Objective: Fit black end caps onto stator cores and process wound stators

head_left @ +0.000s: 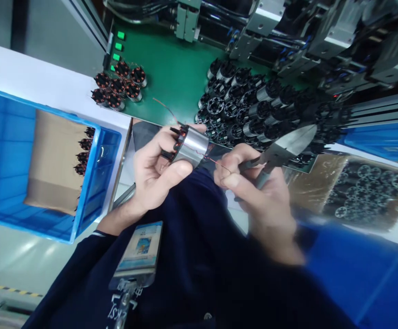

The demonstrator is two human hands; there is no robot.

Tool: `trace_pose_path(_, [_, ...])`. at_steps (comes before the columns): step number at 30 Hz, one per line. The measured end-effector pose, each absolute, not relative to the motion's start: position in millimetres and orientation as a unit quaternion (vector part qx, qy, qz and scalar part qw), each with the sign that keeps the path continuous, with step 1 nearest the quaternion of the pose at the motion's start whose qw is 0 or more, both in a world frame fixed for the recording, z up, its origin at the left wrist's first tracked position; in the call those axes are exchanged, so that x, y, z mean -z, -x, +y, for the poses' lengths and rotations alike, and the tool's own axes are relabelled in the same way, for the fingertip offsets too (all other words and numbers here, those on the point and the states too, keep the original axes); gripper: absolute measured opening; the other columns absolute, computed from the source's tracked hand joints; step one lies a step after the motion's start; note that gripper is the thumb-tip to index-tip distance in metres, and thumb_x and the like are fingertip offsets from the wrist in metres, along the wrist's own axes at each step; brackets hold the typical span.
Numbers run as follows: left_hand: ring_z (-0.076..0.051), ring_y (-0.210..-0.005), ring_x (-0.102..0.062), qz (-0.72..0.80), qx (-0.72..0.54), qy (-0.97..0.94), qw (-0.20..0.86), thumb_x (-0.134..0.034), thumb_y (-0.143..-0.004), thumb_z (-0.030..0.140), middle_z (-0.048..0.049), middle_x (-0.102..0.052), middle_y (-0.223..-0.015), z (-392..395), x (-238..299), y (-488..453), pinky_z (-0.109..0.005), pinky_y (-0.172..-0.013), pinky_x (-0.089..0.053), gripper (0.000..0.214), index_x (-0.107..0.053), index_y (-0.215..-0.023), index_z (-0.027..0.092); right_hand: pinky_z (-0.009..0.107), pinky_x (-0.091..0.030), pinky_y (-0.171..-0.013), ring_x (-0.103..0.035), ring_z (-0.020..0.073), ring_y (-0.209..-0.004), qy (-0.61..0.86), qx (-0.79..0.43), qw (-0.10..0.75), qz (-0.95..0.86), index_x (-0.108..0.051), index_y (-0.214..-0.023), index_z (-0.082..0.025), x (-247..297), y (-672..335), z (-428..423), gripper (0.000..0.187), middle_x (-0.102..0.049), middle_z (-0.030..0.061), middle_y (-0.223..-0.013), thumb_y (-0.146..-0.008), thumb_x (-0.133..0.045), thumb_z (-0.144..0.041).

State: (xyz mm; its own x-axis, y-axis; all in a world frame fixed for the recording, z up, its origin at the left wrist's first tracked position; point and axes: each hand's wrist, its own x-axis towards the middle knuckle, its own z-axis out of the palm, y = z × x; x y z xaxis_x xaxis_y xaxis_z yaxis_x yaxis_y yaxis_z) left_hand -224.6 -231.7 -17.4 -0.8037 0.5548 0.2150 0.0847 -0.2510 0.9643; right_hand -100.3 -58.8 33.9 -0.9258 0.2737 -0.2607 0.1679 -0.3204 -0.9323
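Between the thumb and fingers of my left hand (158, 167) is a motor stator (194, 145), a silver ring with black plastic ends and copper windings. One loose copper wire (164, 106) sticks out from its upper left side. My right hand (254, 183) pinches another thin copper wire (219, 163) that runs to the stator's right side. The same right hand also holds cutting pliers (284, 148), their jaws pointing up and to the right, away from the stator. Part of the plier handles is hidden by the palm and fingers.
Several wound stators (116, 87) stand at the left of the green work surface (171, 68). Many bare stator cores (240, 105) crowd its right side, below machinery (260, 27). A blue bin (0, 160) holds cardboard and wound stators. Plastic-wrapped cores (367, 187) lie at right.
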Motion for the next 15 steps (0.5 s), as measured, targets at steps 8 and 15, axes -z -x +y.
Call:
trace_pose_path(8, [-0.022, -0.106, -0.092, 0.52, -0.801, -0.188, 0.229, -0.075, -0.119, 0.054, -0.0037, -0.086, -0.144, -224.9, 23.9, 207.9, -0.029, -0.084, -0.078, 0.029, -0.082, -0.124, 0.027, 0.034, -0.048, -0.068, -0.06, 0.0186, -0.078, 0.184, -0.695, 0.097, -0.688, -0.084, -0.109, -0.03, -37.6, 95.3, -54.9, 0.024, -0.061, 0.0005, -0.082, -0.108, -0.088, -0.054])
trace_pose_path(15, [-0.019, -0.11, -0.092, 0.562, -0.806, -0.152, 0.103, -0.081, -0.116, 0.051, -0.0014, -0.086, -0.138, -215.7, 20.5, 202.2, -0.023, -0.085, -0.077, 0.026, -0.081, -0.113, 0.025, 0.036, -0.065, -0.089, -0.076, 0.0181, -0.089, 0.055, -0.564, 0.077, -0.82, -0.074, -0.137, -0.029, -34.4, 77.5, -79.1, 0.024, -0.083, 0.0022, -0.114, -0.116, -0.065, -0.021])
